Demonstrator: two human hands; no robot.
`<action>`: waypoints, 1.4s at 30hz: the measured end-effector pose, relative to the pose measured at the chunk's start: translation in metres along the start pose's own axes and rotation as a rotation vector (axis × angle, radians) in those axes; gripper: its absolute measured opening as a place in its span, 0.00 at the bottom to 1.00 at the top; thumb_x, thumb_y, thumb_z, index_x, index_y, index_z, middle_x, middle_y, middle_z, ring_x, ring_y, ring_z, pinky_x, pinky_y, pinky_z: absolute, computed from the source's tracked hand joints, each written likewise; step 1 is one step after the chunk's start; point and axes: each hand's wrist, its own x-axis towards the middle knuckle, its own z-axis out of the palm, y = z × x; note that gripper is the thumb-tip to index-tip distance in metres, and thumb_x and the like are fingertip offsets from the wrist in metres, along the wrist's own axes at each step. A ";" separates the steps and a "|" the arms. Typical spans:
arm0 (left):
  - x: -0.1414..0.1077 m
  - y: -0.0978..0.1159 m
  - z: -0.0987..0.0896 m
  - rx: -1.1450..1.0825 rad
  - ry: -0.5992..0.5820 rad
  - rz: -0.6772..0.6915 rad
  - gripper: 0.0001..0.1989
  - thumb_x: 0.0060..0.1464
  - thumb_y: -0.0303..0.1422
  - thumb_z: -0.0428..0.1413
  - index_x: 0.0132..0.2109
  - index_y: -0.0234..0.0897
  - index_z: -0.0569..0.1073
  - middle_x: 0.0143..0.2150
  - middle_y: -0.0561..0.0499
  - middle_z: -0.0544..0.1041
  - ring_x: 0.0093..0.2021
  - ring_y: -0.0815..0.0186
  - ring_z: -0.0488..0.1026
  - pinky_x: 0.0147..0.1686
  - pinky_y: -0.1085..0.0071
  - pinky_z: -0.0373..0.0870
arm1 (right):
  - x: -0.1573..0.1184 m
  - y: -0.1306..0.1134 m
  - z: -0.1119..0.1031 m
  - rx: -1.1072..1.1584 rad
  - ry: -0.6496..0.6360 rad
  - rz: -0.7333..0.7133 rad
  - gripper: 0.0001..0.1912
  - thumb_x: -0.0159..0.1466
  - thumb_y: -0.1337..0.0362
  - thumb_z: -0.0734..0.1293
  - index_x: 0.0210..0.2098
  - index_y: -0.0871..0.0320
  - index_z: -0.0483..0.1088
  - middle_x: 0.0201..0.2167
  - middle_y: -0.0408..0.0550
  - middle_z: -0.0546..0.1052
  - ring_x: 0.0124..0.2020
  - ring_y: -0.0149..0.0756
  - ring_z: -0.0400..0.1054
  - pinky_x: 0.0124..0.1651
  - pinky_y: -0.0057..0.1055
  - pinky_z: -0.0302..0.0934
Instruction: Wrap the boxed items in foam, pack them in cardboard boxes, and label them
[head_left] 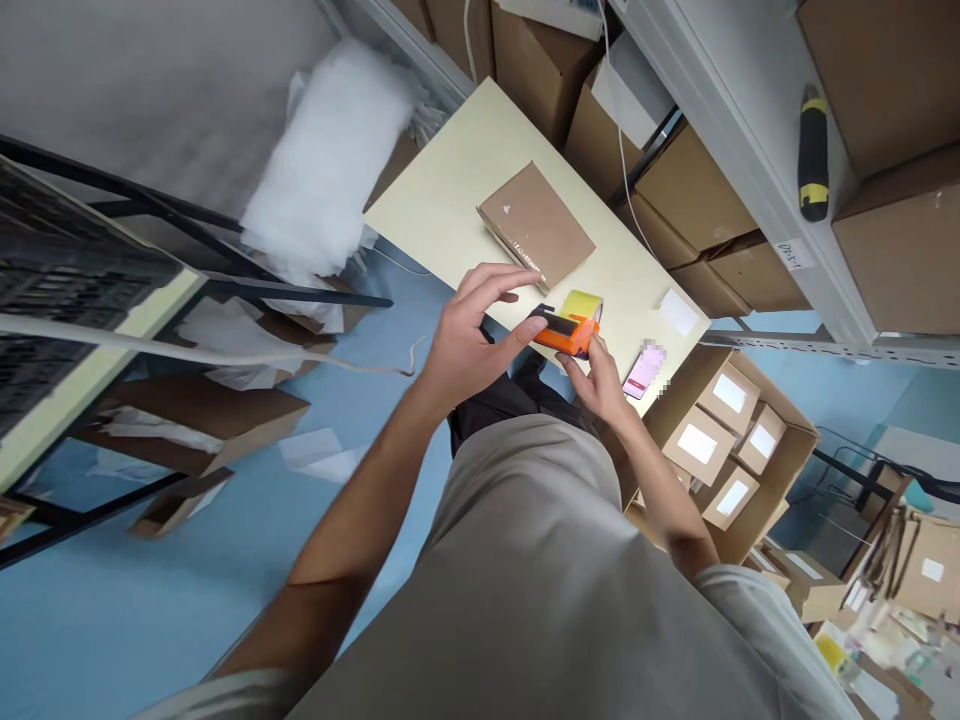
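Observation:
An orange tape dispenser (571,338) with a dark top and a roll of yellow tape (582,304) is held above the near edge of the pale table (427,190). My right hand (598,380) grips its right end between thumb and fingers. My left hand (480,325) has its thumb on the dispenser's left end, while its fingers are spread apart above, near the box. Just beyond the hands a closed brown cardboard box (541,222) lies flat on the table. A phone (643,370) with a lit pink screen rests at the table's right part.
White paper (679,312) lies near the table's right end. A large carton (799,430) of small labelled boxes stands at the right. Shelves of boxes (694,185) run behind; a black-and-yellow cutter (813,155) lies on one. Bubble wrap (330,160) hangs at upper left.

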 end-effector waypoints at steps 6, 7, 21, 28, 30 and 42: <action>0.007 0.012 -0.022 0.174 -0.144 0.131 0.20 0.75 0.49 0.60 0.65 0.48 0.80 0.61 0.44 0.82 0.64 0.50 0.77 0.68 0.46 0.75 | -0.003 0.006 -0.027 -0.248 -0.085 -0.214 0.16 0.82 0.57 0.62 0.62 0.56 0.73 0.53 0.61 0.82 0.57 0.56 0.76 0.65 0.59 0.71; 0.007 0.011 -0.023 0.176 -0.159 0.137 0.20 0.76 0.49 0.59 0.65 0.47 0.80 0.61 0.44 0.83 0.64 0.50 0.77 0.67 0.46 0.75 | -0.002 0.005 -0.030 -0.277 -0.097 -0.238 0.15 0.82 0.57 0.62 0.61 0.56 0.74 0.52 0.61 0.82 0.55 0.56 0.76 0.64 0.58 0.71; -0.019 -0.018 -0.011 0.016 -0.073 0.020 0.18 0.70 0.57 0.62 0.44 0.52 0.86 0.44 0.47 0.85 0.48 0.51 0.82 0.58 0.46 0.80 | 0.004 0.006 -0.040 -0.375 -0.200 -0.188 0.13 0.81 0.54 0.62 0.52 0.53 0.75 0.49 0.58 0.81 0.56 0.57 0.75 0.71 0.64 0.66; -0.040 -0.079 0.022 0.041 0.079 -0.057 0.20 0.74 0.55 0.58 0.43 0.47 0.83 0.43 0.46 0.84 0.47 0.54 0.80 0.56 0.51 0.78 | -0.010 0.038 -0.036 -0.550 -0.339 -0.019 0.15 0.82 0.52 0.60 0.50 0.55 0.73 0.46 0.61 0.83 0.52 0.57 0.77 0.67 0.58 0.71; -0.044 -0.107 0.025 0.040 0.195 -0.137 0.20 0.73 0.55 0.59 0.42 0.47 0.82 0.43 0.46 0.84 0.46 0.54 0.79 0.56 0.53 0.77 | -0.018 0.057 -0.040 -0.661 -0.375 0.098 0.17 0.82 0.51 0.61 0.51 0.57 0.72 0.45 0.63 0.83 0.49 0.57 0.78 0.59 0.54 0.75; -0.005 -0.235 0.079 -0.116 0.306 -0.328 0.18 0.68 0.55 0.64 0.41 0.46 0.80 0.41 0.47 0.81 0.43 0.56 0.77 0.55 0.54 0.79 | -0.009 0.128 0.018 -0.890 -0.343 0.472 0.19 0.82 0.60 0.61 0.61 0.71 0.72 0.49 0.72 0.83 0.54 0.57 0.80 0.63 0.50 0.72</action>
